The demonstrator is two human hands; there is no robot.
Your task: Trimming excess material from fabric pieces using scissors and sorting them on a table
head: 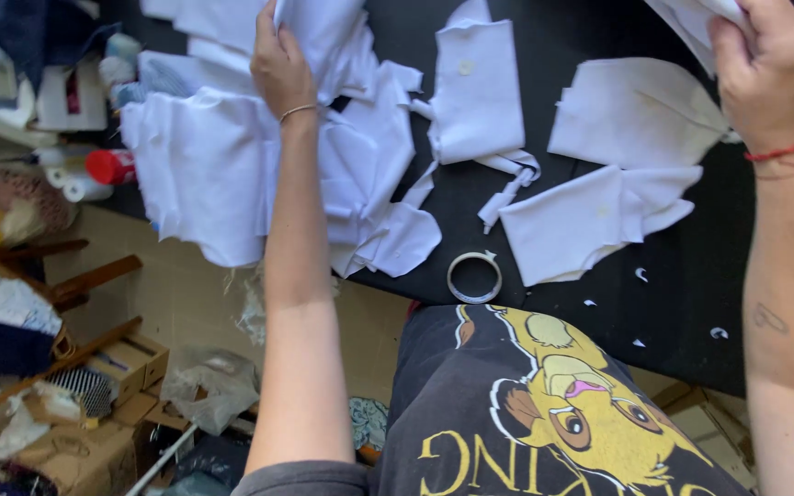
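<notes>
My left hand (pixel 279 62) grips a white fabric piece (pixel 323 28) at the top of a pile of cut white cloth (pixel 204 165) on the black table (pixel 691 276). At the upper right, my right hand (pixel 774 69) is closed on another white fabric piece (pixel 691 18). Between them lies a white collar-like piece with a button (pixel 475 87). More white cut pieces (pixel 631 115) (pixel 572 225) rest on the table below my right hand.
A roll of tape (pixel 474 276) sits near the table's front edge, with small white scraps (pixel 640 274) scattered to its right. Thread spools and a red-capped item (pixel 107 165) stand at the table's left end. Boxes, bags and wooden pieces (pixel 94 367) clutter the floor at left.
</notes>
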